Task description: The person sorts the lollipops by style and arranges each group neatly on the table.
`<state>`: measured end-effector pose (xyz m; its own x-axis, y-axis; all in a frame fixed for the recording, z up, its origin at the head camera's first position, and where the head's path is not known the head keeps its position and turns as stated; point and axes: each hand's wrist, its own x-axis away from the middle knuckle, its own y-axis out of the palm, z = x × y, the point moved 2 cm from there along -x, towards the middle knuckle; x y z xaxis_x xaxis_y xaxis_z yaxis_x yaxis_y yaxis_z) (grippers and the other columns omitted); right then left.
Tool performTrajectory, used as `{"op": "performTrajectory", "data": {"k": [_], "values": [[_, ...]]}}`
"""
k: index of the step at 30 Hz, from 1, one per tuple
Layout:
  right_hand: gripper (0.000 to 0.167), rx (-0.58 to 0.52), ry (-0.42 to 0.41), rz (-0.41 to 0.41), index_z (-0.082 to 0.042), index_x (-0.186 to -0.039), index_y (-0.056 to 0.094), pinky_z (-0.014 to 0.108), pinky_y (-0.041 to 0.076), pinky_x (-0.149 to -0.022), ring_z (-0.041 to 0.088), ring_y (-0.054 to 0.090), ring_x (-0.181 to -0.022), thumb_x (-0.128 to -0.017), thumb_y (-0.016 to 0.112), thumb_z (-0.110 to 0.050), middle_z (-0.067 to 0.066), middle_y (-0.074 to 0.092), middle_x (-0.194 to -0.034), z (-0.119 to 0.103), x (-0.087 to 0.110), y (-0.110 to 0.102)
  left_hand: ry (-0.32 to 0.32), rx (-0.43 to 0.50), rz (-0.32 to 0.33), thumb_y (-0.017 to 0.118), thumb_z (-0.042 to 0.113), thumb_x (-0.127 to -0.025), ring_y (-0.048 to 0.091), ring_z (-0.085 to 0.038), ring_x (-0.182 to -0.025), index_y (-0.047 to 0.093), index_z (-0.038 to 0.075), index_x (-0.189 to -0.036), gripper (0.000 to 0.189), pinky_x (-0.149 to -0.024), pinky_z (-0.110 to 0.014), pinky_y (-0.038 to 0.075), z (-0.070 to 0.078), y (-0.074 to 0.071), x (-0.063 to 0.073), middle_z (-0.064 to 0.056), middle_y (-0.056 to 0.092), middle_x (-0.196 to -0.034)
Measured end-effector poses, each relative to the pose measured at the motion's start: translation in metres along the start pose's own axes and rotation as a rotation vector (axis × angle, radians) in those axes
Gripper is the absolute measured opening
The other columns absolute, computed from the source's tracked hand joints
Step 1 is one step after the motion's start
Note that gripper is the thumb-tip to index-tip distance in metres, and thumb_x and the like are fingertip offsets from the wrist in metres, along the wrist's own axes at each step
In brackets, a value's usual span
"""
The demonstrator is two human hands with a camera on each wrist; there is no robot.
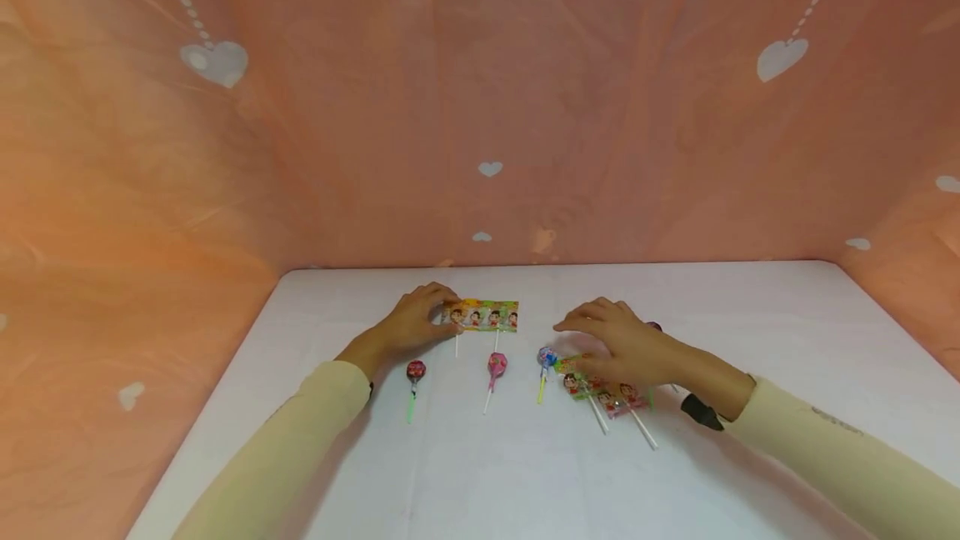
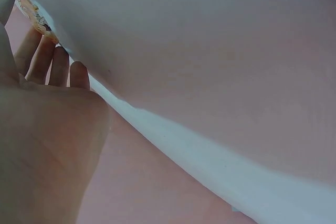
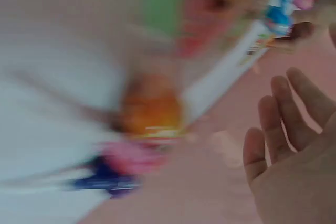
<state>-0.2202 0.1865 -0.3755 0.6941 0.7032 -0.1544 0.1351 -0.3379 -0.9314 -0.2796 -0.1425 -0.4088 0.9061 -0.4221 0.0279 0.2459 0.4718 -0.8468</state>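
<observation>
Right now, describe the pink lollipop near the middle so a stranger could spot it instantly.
On the white table, find the packets pinched by the left hand. Just below them in the head view lies the pink lollipop, between a dark lollipop and a blue lollipop; its stick is pale, theirs green and yellow.

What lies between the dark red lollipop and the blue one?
In the head view, the pink lollipop lies between the dark red lollipop and the blue one.
</observation>
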Motion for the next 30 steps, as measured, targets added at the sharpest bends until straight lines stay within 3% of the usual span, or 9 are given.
{"op": "performTrajectory", "data": {"k": [7,11,17,30], "values": [[0.049,0.004,0.070,-0.007,-0.022,-0.130,0.064,0.046,0.038,-0.099,0.016,0.050,-0.124,-0.088,0.071,-0.046,-0.008,0.059,-0.130,0.022,0.029,0.018,0.001,-0.010,0.002,0.069,0.038,-0.093,0.036,-0.028,-0.144,0.056,0.016,-0.137,0.051,-0.122,-0.054,0.021,-0.005,0.000,-0.003,-0.002,0.049,-0.146],[0.049,-0.019,0.106,0.010,-0.025,-0.130,0.063,0.045,0.035,-0.100,0.013,0.050,-0.124,-0.085,0.073,-0.041,-0.012,0.058,-0.130,0.021,0.030,0.018,-0.013,0.002,0.005,0.069,0.039,-0.093,0.036,-0.027,-0.144,0.056,0.018,-0.136,0.050,-0.122,-0.054,0.022,-0.008,-0.002,-0.004,-0.001,0.048,-0.146],[0.055,-0.029,0.156,-0.037,-0.030,-0.132,0.061,0.044,0.032,-0.101,0.010,0.047,-0.125,-0.079,0.074,-0.038,-0.015,0.054,-0.131,0.017,0.034,0.020,-0.035,0.020,-0.009,0.069,0.040,-0.093,0.035,-0.030,-0.144,0.056,0.019,-0.137,0.051,-0.120,-0.056,0.024,-0.006,-0.003,-0.003,0.000,0.048,-0.147],[0.058,-0.035,0.122,-0.042,-0.029,-0.134,0.061,0.045,0.030,-0.098,0.013,0.046,-0.124,-0.080,0.075,-0.045,-0.011,0.053,-0.130,0.020,0.035,0.027,-0.029,0.010,-0.009,0.069,0.039,-0.093,0.034,-0.027,-0.146,0.055,0.017,-0.137,0.051,-0.123,-0.054,0.018,-0.002,0.001,-0.002,-0.001,0.047,-0.148]]}}
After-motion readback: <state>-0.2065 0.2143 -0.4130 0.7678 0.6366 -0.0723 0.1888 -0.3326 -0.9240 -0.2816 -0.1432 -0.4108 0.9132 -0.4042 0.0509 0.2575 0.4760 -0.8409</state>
